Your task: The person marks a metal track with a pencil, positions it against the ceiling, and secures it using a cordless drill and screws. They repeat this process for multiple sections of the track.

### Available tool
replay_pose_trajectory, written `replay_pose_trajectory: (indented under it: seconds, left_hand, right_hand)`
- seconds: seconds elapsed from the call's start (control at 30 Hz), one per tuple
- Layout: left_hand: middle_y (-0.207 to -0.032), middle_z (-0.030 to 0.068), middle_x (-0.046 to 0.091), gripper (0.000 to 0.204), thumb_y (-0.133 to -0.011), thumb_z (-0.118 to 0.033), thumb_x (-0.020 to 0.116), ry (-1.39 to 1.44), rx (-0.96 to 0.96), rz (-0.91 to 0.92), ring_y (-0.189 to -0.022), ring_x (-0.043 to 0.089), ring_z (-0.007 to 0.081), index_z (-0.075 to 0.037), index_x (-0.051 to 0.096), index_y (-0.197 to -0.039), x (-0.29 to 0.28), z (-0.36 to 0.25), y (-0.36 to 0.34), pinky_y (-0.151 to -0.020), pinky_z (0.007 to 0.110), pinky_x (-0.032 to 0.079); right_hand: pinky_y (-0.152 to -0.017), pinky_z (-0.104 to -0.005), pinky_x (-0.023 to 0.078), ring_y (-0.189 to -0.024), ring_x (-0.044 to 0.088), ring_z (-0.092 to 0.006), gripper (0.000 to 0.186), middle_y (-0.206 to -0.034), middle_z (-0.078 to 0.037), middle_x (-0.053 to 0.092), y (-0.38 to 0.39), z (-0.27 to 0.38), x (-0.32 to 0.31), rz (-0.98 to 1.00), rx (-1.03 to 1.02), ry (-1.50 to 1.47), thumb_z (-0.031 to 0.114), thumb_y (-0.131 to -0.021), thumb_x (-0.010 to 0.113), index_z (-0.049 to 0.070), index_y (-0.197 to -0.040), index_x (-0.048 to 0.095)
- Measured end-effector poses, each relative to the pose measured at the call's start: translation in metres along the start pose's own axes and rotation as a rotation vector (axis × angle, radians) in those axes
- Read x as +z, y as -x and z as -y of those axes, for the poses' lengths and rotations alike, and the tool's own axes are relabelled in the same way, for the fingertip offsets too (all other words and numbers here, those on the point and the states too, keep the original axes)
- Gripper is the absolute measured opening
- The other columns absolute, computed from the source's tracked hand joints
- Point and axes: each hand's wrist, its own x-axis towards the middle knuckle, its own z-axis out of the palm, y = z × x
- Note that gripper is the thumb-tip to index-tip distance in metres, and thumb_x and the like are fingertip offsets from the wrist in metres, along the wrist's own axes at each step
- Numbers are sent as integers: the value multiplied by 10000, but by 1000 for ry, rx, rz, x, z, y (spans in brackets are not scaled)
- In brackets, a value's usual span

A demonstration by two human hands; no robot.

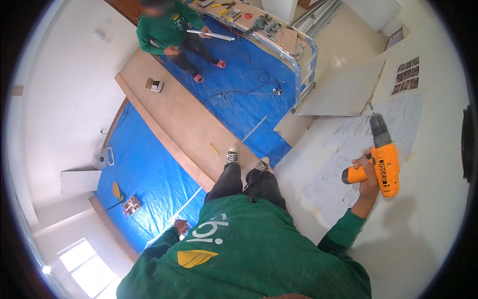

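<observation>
My right hand [367, 175] is wrapped round the handle of an orange and black cordless drill [388, 169]. The drill points away from me, its bit close to the lower corner of a pale panel [343, 94] by the right wall. Behind the drill, large sheets of line drawings [343, 164] are fixed to that wall. My left hand [181, 226] hangs low at my left side with its fingers curled in. Whatever it may hold is too small to make out.
My shoes [232, 154] stand on a long tan plywood platform [174, 109], with an open small box [155, 85] and a yellow pencil-like stick [214, 149] on it. Blue tarp [154, 169] lies on both sides. A co-worker [167, 30] holds a white strip near a tool-covered workbench [286, 40]; cables [226, 94] trail below.
</observation>
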Motion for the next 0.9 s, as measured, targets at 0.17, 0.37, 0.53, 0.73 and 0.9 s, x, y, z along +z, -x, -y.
replay_pose_trajectory:
  seconds: [0.17,0.37,0.53,0.73,0.9]
  left_hand:
    - [-1116,198,712,288,-866,-65,655,111,-208,-358,-1122,672,421,-59,685,-1152,-99,25,-164,-981,584,521]
    - [-1509,378,507,839,-977,-403,655,842,199,-1147,-1419,512,480,120,358,-1561,-640,-101,-376,-1168,461,418]
    - [-934,190,755,523,-841,-183,749,1029,220,-1046,-689,732,284,-15,605,-1315,-896,-8,-431,-594,496,535]
    - [-1037,119,769,409,-882,-180,744,125,132,-866,-925,766,286,-160,728,-1290,-1006,50,-399,-667,434,567]
    - [-1241,94,722,490,-1011,-322,661,803,534,-789,-1115,696,226,-107,627,-1450,-896,13,-316,-925,380,557]
  right_hand:
    - [-786,-455,604,-741,660,-189,392,-1069,-89,601,6,10,24,42,179,-27,35,-882,654,2,-1264,574]
    - [-830,-413,591,-771,657,-193,297,-850,-85,636,42,15,42,91,348,23,68,-933,634,-13,-1210,568]
    - [-733,-336,565,-754,668,-166,264,-833,-58,657,107,-20,97,155,631,84,24,-945,666,19,-1197,590]
    - [-744,-352,584,-822,708,-192,250,-947,-74,703,201,-75,134,-75,913,-14,93,-943,730,30,-1176,664]
    - [-809,-362,577,-894,726,-209,307,-1035,-71,738,224,-137,106,192,802,400,121,-892,765,25,-1177,700]
